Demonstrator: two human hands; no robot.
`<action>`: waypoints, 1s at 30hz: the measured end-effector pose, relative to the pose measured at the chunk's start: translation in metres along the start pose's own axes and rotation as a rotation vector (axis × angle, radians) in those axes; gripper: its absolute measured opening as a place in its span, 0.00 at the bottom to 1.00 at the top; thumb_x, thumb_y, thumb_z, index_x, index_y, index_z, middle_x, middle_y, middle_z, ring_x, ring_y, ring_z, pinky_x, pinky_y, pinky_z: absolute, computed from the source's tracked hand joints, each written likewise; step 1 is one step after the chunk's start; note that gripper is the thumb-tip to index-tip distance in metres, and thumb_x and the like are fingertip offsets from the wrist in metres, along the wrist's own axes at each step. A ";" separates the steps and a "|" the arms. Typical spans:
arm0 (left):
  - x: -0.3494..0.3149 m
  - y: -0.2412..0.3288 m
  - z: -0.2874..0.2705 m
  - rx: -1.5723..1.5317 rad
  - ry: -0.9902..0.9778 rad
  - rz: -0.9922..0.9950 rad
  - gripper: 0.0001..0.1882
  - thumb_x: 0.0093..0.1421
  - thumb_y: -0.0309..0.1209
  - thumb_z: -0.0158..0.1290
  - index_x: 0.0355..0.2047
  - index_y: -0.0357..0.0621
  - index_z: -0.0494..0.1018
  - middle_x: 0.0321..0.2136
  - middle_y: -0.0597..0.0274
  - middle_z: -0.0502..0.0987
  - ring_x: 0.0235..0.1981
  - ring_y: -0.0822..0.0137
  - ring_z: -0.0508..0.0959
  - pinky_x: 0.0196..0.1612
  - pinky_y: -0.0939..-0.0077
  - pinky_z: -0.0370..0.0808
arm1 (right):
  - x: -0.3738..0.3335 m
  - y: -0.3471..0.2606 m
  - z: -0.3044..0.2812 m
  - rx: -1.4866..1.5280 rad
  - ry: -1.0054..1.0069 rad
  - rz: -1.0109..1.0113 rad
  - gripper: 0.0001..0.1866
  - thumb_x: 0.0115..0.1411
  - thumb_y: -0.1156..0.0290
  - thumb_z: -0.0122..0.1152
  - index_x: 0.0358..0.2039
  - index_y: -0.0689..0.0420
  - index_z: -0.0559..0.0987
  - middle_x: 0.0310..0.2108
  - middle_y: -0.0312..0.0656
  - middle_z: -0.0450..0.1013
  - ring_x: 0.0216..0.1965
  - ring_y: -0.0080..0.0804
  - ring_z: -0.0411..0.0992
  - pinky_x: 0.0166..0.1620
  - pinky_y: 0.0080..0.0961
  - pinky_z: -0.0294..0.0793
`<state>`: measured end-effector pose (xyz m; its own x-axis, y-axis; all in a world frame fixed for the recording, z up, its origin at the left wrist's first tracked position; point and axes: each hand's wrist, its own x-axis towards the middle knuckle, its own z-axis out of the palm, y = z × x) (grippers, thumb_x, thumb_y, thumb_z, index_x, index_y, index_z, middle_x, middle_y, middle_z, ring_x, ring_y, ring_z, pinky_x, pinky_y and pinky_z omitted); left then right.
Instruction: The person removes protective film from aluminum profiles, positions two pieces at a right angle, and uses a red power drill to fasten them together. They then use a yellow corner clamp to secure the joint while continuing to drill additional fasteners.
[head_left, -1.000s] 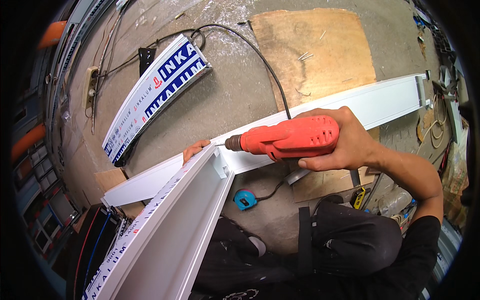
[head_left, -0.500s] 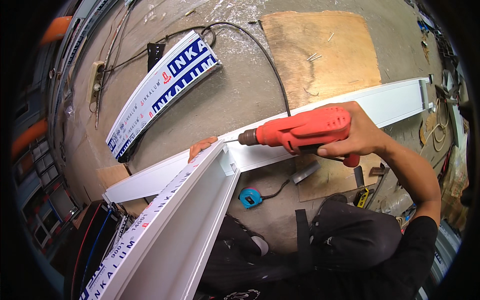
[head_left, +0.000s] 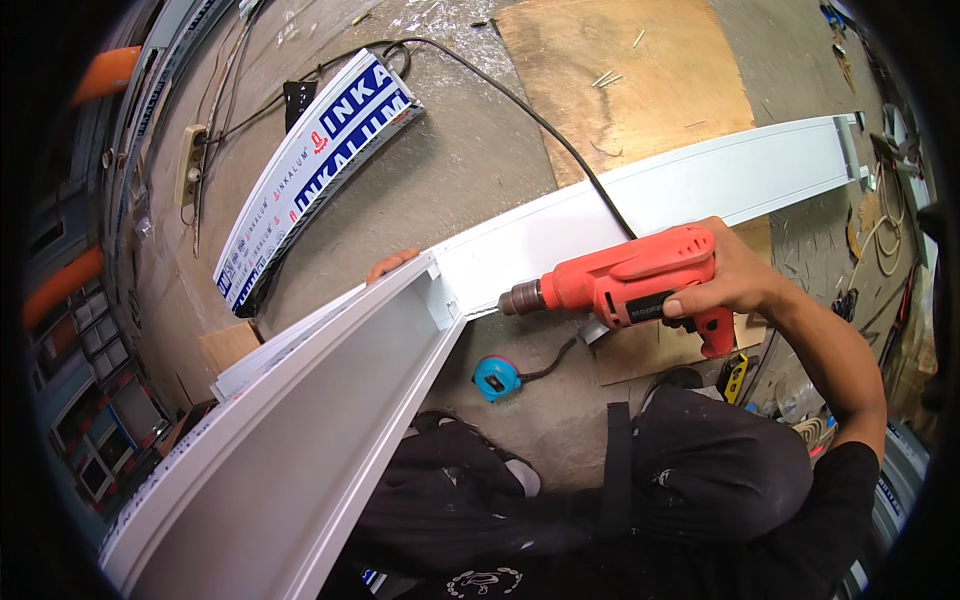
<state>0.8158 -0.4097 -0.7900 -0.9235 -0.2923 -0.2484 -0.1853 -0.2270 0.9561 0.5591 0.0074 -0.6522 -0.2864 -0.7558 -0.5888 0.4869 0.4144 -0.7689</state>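
So the right hand (head_left: 735, 275) is closed around the back end of a red drill (head_left: 635, 278), thumb along its near side and the handle (head_left: 716, 332) sticking out below, probably because that puts the push straight behind the bit (head_left: 484, 312). The chuck (head_left: 522, 298) points left, with the bit right by the near edge of the corner where two white profiles meet: one channel (head_left: 290, 430) coming toward the person, the other a long piece (head_left: 740, 175) running crosswise. On the far side of that channel you only get some fingers of the left hand (head_left: 392, 264), I'd guess there to steady the joint, but can't tell from this angle if it's gripping or just resting. The long piece lies across a plywood sheet (head_left: 640, 75), maybe to save its finish from the floor (head_left: 470, 170). Black cable (head_left: 545, 122) loops away on the far side, clear of the bit. Blue tape measure (head_left: 497, 379) sits near the corner, easy to reach, and a film-wrapped profile (head_left: 305, 185) lies farther off, out of the way
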 end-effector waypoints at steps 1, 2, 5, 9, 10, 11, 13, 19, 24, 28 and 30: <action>0.000 -0.005 -0.006 0.009 0.013 -0.026 0.17 0.67 0.33 0.56 0.53 0.40 0.69 0.56 0.46 0.74 0.54 0.58 0.78 0.55 0.65 0.81 | 0.001 0.003 0.003 -0.014 -0.009 -0.025 0.30 0.46 0.67 0.78 0.50 0.66 0.82 0.37 0.39 0.81 0.36 0.24 0.76 0.40 0.24 0.77; 0.001 -0.011 -0.010 0.000 0.023 -0.005 0.17 0.67 0.33 0.56 0.53 0.40 0.68 0.56 0.46 0.74 0.55 0.57 0.78 0.55 0.64 0.81 | 0.002 0.007 0.004 -0.019 -0.015 -0.047 0.29 0.47 0.67 0.78 0.50 0.66 0.82 0.37 0.39 0.81 0.36 0.23 0.76 0.40 0.24 0.77; 0.006 -0.028 -0.013 -0.071 0.016 0.069 0.18 0.68 0.34 0.55 0.54 0.39 0.68 0.58 0.46 0.74 0.55 0.57 0.78 0.55 0.64 0.81 | 0.003 0.016 0.008 -0.020 -0.029 -0.044 0.28 0.47 0.67 0.78 0.49 0.65 0.83 0.37 0.40 0.81 0.36 0.23 0.76 0.40 0.23 0.78; 0.002 -0.019 -0.011 -0.261 0.148 -0.219 0.20 0.68 0.34 0.55 0.55 0.38 0.68 0.57 0.48 0.74 0.53 0.58 0.79 0.53 0.64 0.82 | 0.004 0.022 0.010 0.010 -0.024 -0.022 0.28 0.48 0.68 0.79 0.49 0.65 0.83 0.37 0.39 0.82 0.37 0.22 0.75 0.41 0.23 0.78; 0.003 -0.013 -0.009 -0.030 0.107 -0.188 0.20 0.68 0.35 0.56 0.56 0.38 0.68 0.56 0.48 0.75 0.53 0.58 0.79 0.53 0.64 0.82 | 0.005 0.023 0.010 0.006 -0.019 -0.033 0.28 0.48 0.68 0.79 0.49 0.65 0.83 0.37 0.39 0.82 0.37 0.22 0.75 0.42 0.23 0.78; 0.003 -0.006 -0.008 0.200 0.066 -0.155 0.21 0.68 0.35 0.56 0.56 0.38 0.68 0.56 0.49 0.75 0.53 0.58 0.80 0.52 0.65 0.82 | 0.005 0.024 0.011 0.020 -0.021 -0.046 0.28 0.48 0.68 0.79 0.50 0.65 0.83 0.37 0.39 0.82 0.36 0.22 0.75 0.41 0.23 0.78; 0.002 0.002 -0.002 0.178 0.020 -0.089 0.21 0.68 0.35 0.56 0.56 0.38 0.69 0.55 0.50 0.75 0.52 0.59 0.80 0.52 0.66 0.82 | 0.006 0.026 0.012 0.057 -0.027 -0.063 0.28 0.48 0.68 0.78 0.50 0.65 0.83 0.37 0.39 0.82 0.35 0.22 0.75 0.40 0.24 0.78; 0.006 0.007 0.007 0.008 0.096 -0.152 0.21 0.68 0.36 0.57 0.56 0.37 0.70 0.54 0.51 0.76 0.51 0.60 0.80 0.51 0.68 0.81 | 0.011 0.033 0.011 0.015 -0.021 -0.097 0.27 0.49 0.69 0.78 0.50 0.65 0.83 0.36 0.39 0.81 0.34 0.22 0.75 0.38 0.23 0.78; 0.001 0.007 0.004 0.260 0.066 -0.088 0.20 0.68 0.35 0.56 0.56 0.37 0.70 0.53 0.50 0.76 0.51 0.60 0.80 0.52 0.67 0.81 | 0.010 0.034 0.010 0.037 -0.028 -0.070 0.27 0.49 0.69 0.78 0.50 0.65 0.83 0.36 0.39 0.81 0.33 0.22 0.76 0.37 0.24 0.79; -0.001 -0.010 -0.010 0.159 0.092 -0.103 0.19 0.68 0.34 0.56 0.54 0.37 0.70 0.53 0.50 0.76 0.51 0.59 0.80 0.54 0.65 0.80 | 0.011 0.032 0.011 0.054 -0.033 -0.062 0.27 0.49 0.69 0.78 0.50 0.65 0.83 0.36 0.39 0.81 0.33 0.22 0.76 0.37 0.24 0.80; 0.003 -0.023 -0.025 -0.030 0.052 -0.149 0.18 0.67 0.33 0.57 0.53 0.37 0.70 0.53 0.49 0.76 0.51 0.58 0.80 0.54 0.64 0.80 | 0.010 0.030 0.011 0.074 -0.031 -0.049 0.27 0.49 0.69 0.78 0.50 0.65 0.83 0.36 0.39 0.81 0.33 0.22 0.76 0.37 0.24 0.80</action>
<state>0.8261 -0.4289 -0.8165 -0.8677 -0.3006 -0.3959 -0.3087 -0.2986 0.9031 0.5801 0.0068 -0.6787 -0.2863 -0.7899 -0.5423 0.5327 0.3392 -0.7754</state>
